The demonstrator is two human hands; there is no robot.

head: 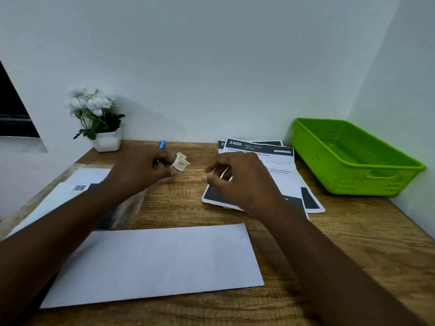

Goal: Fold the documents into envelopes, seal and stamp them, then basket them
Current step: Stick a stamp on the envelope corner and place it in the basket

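My left hand (138,169) pinches a small cluster of stamps (180,161) between thumb and fingertips; the beige pieces stick out to the right of that grip, lifted a little off the wooden desk (353,243). How many stamps are in the cluster I cannot tell, and their print is too small to read. My right hand (240,180) hangs just to the right of the stamps, apart from them, with its fingers curled and thumb and forefinger drawn close together. I can't make out whether anything sits between those fingertips, so its grasp stays uncertain to me.

The white envelope (153,264) lies flat on the desk nearer me than both hands, below and between them, touching neither. The printed documents (280,165) lie directly under and beyond my right hand, fanned in a loose stack; the hand and forearm cover much of the top sheet, so only part of its heading is legible. The green basket (353,158) stands well to the right of that hand, against the wall.

Behind my left hand a blue pen (162,144) shows only its far end. Under my left forearm lies a clear plastic packet (77,182) with a barcode label, partly hidden. A white flower pot (107,140) stands beyond it at the wall.
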